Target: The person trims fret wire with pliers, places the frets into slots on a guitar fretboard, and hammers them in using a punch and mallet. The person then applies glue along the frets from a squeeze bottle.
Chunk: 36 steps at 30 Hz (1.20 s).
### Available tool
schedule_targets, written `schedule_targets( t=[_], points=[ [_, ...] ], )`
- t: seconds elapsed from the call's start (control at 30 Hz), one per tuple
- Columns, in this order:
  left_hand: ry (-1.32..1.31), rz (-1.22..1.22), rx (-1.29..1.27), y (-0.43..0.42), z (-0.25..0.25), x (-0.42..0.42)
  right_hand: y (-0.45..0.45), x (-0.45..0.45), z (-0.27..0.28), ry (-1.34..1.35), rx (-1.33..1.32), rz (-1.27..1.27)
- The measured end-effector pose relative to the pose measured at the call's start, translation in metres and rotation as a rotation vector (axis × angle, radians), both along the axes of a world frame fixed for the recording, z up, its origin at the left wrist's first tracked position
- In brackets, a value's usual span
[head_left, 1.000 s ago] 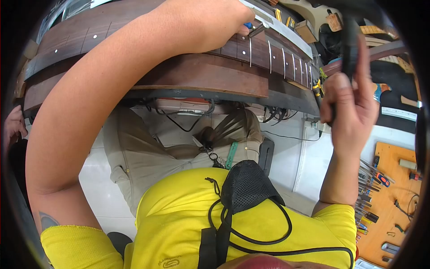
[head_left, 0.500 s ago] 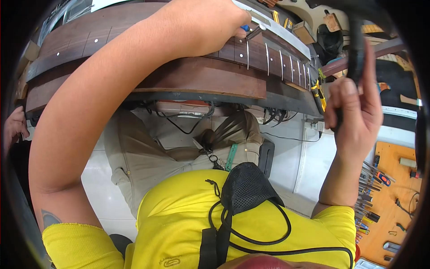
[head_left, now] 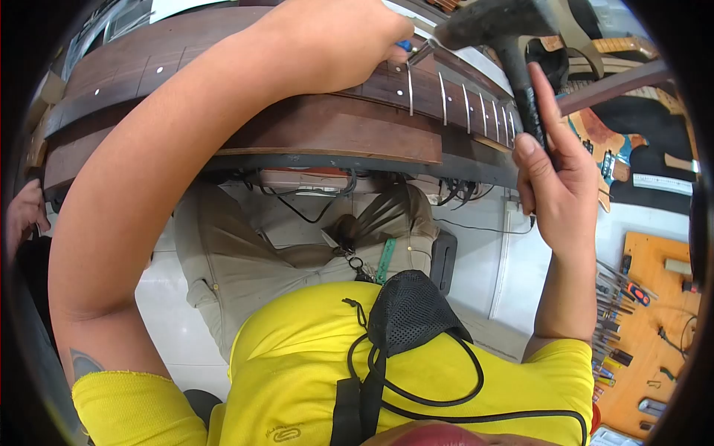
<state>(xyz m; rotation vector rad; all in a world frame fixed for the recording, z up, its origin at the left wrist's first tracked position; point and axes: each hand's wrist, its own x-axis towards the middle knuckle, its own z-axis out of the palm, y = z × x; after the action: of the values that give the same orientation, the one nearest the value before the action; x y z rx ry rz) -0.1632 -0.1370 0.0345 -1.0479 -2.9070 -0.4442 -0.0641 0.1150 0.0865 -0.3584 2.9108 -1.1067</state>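
Observation:
My left hand (head_left: 364,44) is closed around a small tool with a blue part and a metal shaft (head_left: 422,52); most of the tool is hidden by my fingers. It rests over a dark wooden guitar fretboard (head_left: 383,93) with white dots. Silvery frets (head_left: 445,99) cross its right part, while thin slots mark the left part. My right hand (head_left: 561,189) grips a hammer (head_left: 494,26) by its dark handle, index finger stretched along it. The hammer's head appears right at the outer end of the metal shaft; whether they touch I cannot tell.
A reddish-brown board (head_left: 342,137) lies along the bench's near edge. Yellow-and-black guitar bodies and necks (head_left: 595,141) hang at the right. Several hand tools sit on an orange board (head_left: 647,297), lower right. Another person's hand (head_left: 28,212) shows at the left edge.
My right hand has swung the hammer left, bringing its head to the metal shaft. My left hand and the fretboard have stayed nearly still.

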Motion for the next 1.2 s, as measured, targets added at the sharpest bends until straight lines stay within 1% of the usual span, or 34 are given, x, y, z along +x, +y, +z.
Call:
schedule_targets(
  t=[0.13, 0.17, 0.3, 0.37, 0.43, 0.5, 0.57, 0.63, 0.7, 0.77, 0.83, 0.9, 0.93, 0.97, 1.0, 1.03, 1.07, 1.1, 1.17, 1.2],
  points=[
    [0.0, -0.009, 0.044, 0.0, -0.006, 0.0, 0.003, 0.005, 0.009, 0.171, -0.065, 0.01],
    [0.032, -0.014, 0.059, -0.002, -0.005, 0.001, 0.002, 0.005, 0.008, 0.173, -0.067, 0.014],
    [0.016, -0.009, 0.043, -0.004, -0.001, 0.003, 0.001, 0.013, 0.006, 0.114, -0.087, 0.011],
    [-0.013, -0.103, 0.052, -0.005, -0.001, 0.0, 0.002, 0.018, 0.005, 0.024, -0.103, -0.021],
    [0.014, -0.142, 0.052, -0.007, -0.005, -0.001, 0.003, 0.023, 0.0, 0.011, -0.102, -0.042],
    [0.037, -0.179, 0.054, -0.012, -0.007, 0.002, 0.003, 0.028, -0.004, 0.041, -0.113, -0.101],
    [0.13, -0.313, 0.168, -0.019, -0.007, 0.007, 0.007, 0.033, -0.005, 0.036, -0.097, -0.114],
    [0.136, -0.335, 0.163, -0.018, -0.008, 0.007, 0.009, 0.039, -0.007, 0.039, -0.087, -0.13],
    [0.146, -0.357, 0.157, -0.016, -0.008, 0.005, 0.009, 0.044, -0.009, 0.097, -0.11, -0.144],
    [0.092, -0.343, 0.1, -0.014, -0.008, 0.001, 0.005, 0.048, -0.014, 0.137, -0.15, -0.136],
    [0.131, -0.354, 0.137, -0.017, -0.01, 0.006, 0.009, 0.048, -0.017, 0.18, -0.19, -0.13],
    [0.174, -0.365, 0.172, -0.016, -0.011, 0.007, 0.022, 0.042, -0.016, 0.074, 0.127, -0.005],
    [0.168, -0.378, 0.169, -0.015, -0.012, 0.005, 0.021, 0.043, -0.005, -0.037, 0.139, -0.032],
    [0.16, -0.389, 0.169, -0.015, -0.013, 0.002, 0.017, 0.046, -0.003, -0.037, 0.138, -0.031],
    [0.157, -0.384, 0.169, -0.013, -0.013, -0.001, 0.012, 0.049, -0.004, 0.093, 0.003, -0.054],
    [0.115, -0.35, 0.106, -0.009, -0.012, -0.004, 0.009, 0.05, -0.005, 0.221, -0.132, -0.079],
    [0.076, -0.319, 0.042, -0.007, -0.012, -0.005, 0.016, 0.049, -0.006, 0.275, -0.198, -0.002],
    [0.076, -0.32, 0.041, -0.007, -0.012, -0.005, 0.017, 0.049, -0.012, 0.275, -0.199, -0.003],
    [0.105, -0.348, 0.058, -0.008, -0.013, -0.005, 0.016, 0.051, -0.022, 0.326, -0.124, -0.011],
    [0.11, -0.349, 0.056, -0.008, -0.015, -0.005, 0.018, 0.049, -0.014, 0.1, 0.061, 0.0]
  ],
)
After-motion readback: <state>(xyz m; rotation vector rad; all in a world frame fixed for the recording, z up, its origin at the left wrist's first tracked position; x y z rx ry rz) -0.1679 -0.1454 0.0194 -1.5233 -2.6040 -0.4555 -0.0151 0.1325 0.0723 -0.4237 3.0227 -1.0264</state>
